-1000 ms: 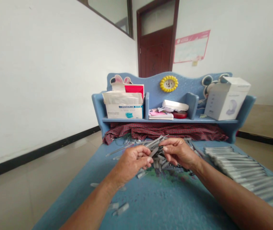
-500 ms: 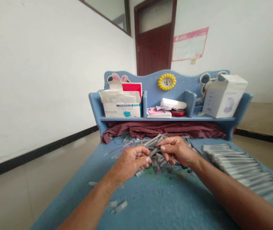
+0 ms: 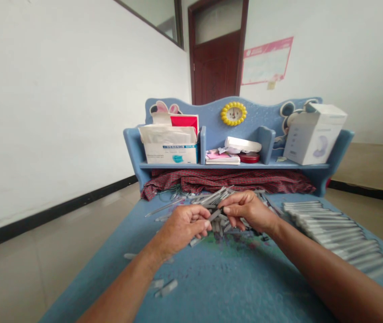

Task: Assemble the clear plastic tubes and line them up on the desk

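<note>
Over the middle of the desk, my left hand (image 3: 191, 223) is closed, its thumb and fingers pinching a small flat grey piece (image 3: 215, 215) that looks like a pen cap. My right hand (image 3: 250, 211) is closed too. Its thumb and forefinger grip a small dark piece (image 3: 221, 209), which meets the far end of the grey one; whether the two are joined I cannot tell. Beneath and behind both hands lies a loose pile of grey pen-like parts (image 3: 219, 228), partly hidden by the fingers. Slim grey rods (image 3: 216, 196) stick out of its back.
On the right of the blue desk (image 3: 241, 287) lies a row of grey-white pen-like tubes (image 3: 339, 237). Several loose pale pieces (image 3: 167, 288) are scattered at left. A checked cloth (image 3: 228, 181) runs under the shelf, which bears a mask box (image 3: 171, 153) and a white carton (image 3: 314, 134).
Both hands stay nearly where they were. The tips of the two held pieces sit against each other at a slightly different angle. The whole view has shifted a little.
</note>
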